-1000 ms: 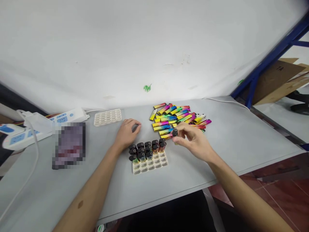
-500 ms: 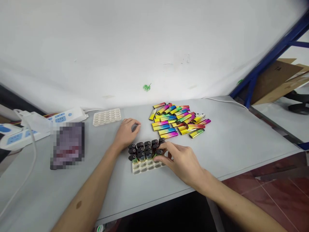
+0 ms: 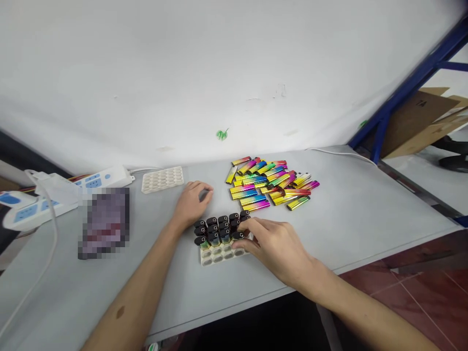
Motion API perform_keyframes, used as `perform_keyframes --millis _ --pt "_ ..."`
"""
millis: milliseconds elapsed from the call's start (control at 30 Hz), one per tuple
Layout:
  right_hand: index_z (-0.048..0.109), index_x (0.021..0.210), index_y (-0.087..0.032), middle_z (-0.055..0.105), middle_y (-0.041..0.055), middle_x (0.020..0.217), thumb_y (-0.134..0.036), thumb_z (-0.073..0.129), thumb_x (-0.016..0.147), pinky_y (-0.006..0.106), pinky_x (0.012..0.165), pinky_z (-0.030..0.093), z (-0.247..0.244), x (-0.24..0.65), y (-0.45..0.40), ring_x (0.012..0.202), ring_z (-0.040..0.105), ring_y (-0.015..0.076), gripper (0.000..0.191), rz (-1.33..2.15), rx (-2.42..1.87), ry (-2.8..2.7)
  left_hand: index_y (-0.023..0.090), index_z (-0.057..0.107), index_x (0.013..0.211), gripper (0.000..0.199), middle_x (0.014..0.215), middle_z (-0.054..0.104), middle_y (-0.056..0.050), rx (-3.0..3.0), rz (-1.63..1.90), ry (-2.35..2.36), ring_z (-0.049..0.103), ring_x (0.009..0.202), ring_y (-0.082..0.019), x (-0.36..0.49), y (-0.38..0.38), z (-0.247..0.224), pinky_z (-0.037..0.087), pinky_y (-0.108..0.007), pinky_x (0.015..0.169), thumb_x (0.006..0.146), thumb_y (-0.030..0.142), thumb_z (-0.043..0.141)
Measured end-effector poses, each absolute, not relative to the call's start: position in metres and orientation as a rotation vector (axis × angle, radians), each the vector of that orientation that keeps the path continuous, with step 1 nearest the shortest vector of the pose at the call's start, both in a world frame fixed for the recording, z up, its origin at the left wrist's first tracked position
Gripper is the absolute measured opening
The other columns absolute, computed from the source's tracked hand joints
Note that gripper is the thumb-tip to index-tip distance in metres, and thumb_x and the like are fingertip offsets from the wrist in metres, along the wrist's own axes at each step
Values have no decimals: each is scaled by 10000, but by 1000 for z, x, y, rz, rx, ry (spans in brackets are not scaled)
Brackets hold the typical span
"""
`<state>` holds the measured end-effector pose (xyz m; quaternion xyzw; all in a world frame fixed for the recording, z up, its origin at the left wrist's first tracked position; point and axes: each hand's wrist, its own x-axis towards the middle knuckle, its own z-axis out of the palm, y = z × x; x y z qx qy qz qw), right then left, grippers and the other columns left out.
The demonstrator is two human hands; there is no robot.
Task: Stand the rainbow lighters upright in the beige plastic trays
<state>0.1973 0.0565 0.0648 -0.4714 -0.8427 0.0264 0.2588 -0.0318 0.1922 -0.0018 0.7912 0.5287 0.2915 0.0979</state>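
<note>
My right hand (image 3: 280, 248) is closed in a pinch on a black-capped flat tube (image 3: 238, 235) at the front right of a group of similar pieces. Its body is mostly hidden by my fingers. Several other black-capped tubes (image 3: 213, 229) stand upright in rows in a white tray (image 3: 212, 260) with oval holes; the near rows of holes are bare. My left hand (image 3: 192, 202) rests on the table behind and left of the tray, fingers loosely curved, thumb apart, nothing in it. Beyond the tray lies a pile of shiny rainbow-coloured flat tubes (image 3: 252, 192).
Another white holed tray (image 3: 163, 179) lies near the wall at the back left. Power strips (image 3: 104, 179) with a white cable (image 3: 54, 234) and a blurred dark packet (image 3: 106, 224) are on the left. Cardboard boxes (image 3: 420, 117) stand beyond a blue frame (image 3: 383, 131) on the right.
My right hand has brought the held tube slightly down and toward the near side, and its cap sits lower. My left hand has stayed in place.
</note>
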Motion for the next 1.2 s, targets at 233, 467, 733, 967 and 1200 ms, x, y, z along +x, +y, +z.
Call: perform_keyframes --millis 233,467,733,967,1200 --pt "646 886 -189 733 35 752 -445 591 952 296 488 262 73 202 58 616 660 175 270 88 -1351 -2391 230 666 934 190 1004 702 -59 2333 861 1559 589 1033 -254 -31 192 -1 463 -429 967 909 310 496" --pt "661 895 -186 727 43 759 -384 641 930 306 491 247 85 203 58 631 658 190 202 79 -1391 -2472 223 660 935 191 1007 698 -60 2330 859 1561 582 1040 -250 -31 191 1 462 -416 961 918 312 493" --pt "659 904 -195 719 19 721 -415 637 928 300 480 250 88 202 54 566 623 158 222 43 -1315 -2392 231 653 925 178 1003 698 -53 2318 853 1558 586 1031 -248 -30 188 4 459 -415 961 919 303 491" --pt "669 878 -216 684 9 646 -451 517 968 275 516 299 84 231 114 538 578 146 295 58 -1497 -2105 233 651 926 180 1010 698 -51 2306 838 1564 589 1037 -244 -30 188 4 455 -416 971 924 313 489" --pt "645 815 -216 665 13 748 -417 559 925 271 572 335 50 260 160 660 562 152 244 229 -1413 -2294 240 645 935 168 1008 701 -41 2290 829 1584 592 1037 -241 -31 186 6 465 -409 960 922 307 492"
